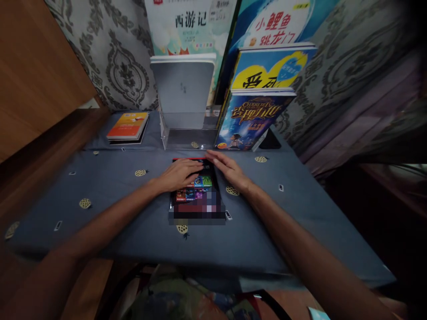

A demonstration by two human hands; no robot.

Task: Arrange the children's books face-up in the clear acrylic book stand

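A black book (195, 195) with rows of small coloured pictures and a red top edge lies on the blue tablecloth in the head view. Its lower part is blurred into blocks. My left hand (182, 174) rests flat across the book's upper left part, fingers stretched out to the right. At the book's upper right edge lies my right hand (231, 171), fingers extended toward the top corner. Neither hand is wrapped round anything. Whether the right fingertips press on the cover or only on its edge is hard to tell.
Behind the book stands a clear bookstand (191, 138) holding a grey book (183, 86). To its right are a dark blue picture book (250, 120) and a yellow-and-blue one (273, 66). An orange book (127, 126) lies at the back left. Patterned curtains (126, 71) hang behind.
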